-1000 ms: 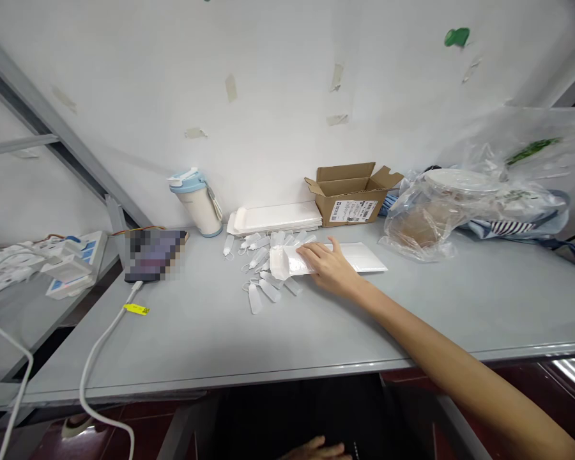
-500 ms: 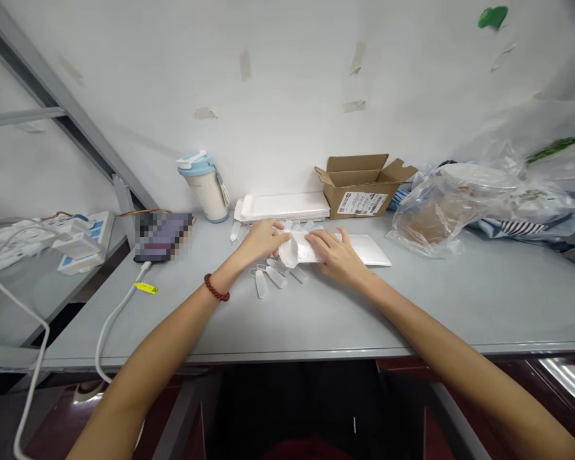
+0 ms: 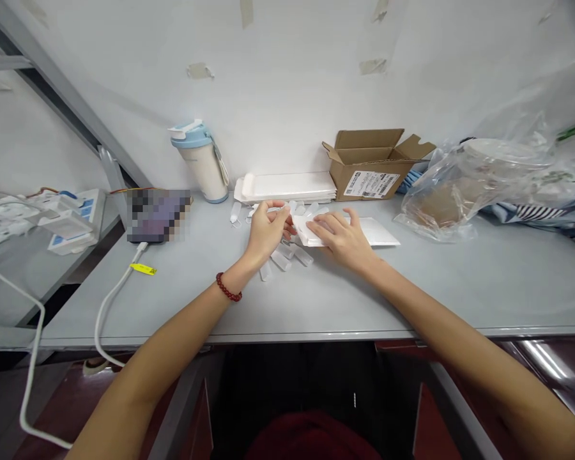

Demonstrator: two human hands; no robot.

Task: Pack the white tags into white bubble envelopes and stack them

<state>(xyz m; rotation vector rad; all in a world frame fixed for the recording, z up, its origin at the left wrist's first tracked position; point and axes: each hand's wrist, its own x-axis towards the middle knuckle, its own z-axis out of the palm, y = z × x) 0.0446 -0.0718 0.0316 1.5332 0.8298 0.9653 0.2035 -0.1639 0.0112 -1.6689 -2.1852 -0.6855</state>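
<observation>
A white padded envelope [image 3: 379,231] lies on the grey desk, its left end turned toward my left hand [image 3: 267,231]. My right hand [image 3: 345,239] grips the envelope near that end, fingers over the top. Just left of the envelope's edge, the thumb and fingers of my left hand are pinched together; what is between them is too small to make out. Several translucent plastic tubes with loops, among them a near tube [image 3: 281,260], are scattered below and behind my hands. My left wrist wears a dark red bead bracelet [image 3: 229,287].
Behind my hands lies a stack of white padded envelopes [image 3: 292,186], beside an open cardboard box [image 3: 371,169]. A blue-lidded cup [image 3: 204,166] stands left of the stack. Farther left are a phone [image 3: 156,217] on a white cable and a power strip. Plastic bags [image 3: 448,198] fill the right side.
My left hand has drawn closer to the envelope's end, its fingers now pinched. The envelope's raised left flap now looks flatter. The camera view has tilted down slightly.
</observation>
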